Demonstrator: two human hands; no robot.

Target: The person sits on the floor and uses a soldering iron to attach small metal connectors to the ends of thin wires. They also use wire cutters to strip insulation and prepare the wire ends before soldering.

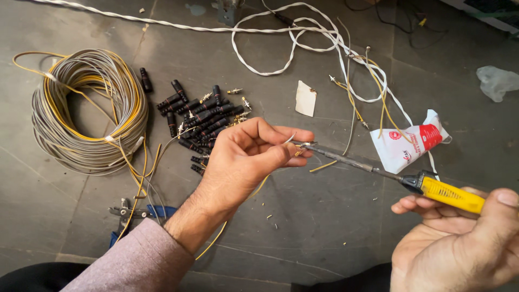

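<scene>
Head view, two hands (254,157), one soldering iron (378,173)

Soft, even, fairly dim light falls on the grey stone floor (324,227), with only faint shadows beneath the hands. No harsh glare shows. The centre is sharp; the near hand at the bottom right corner is slightly soft, and straight lines bend mildly toward the edges.
</scene>
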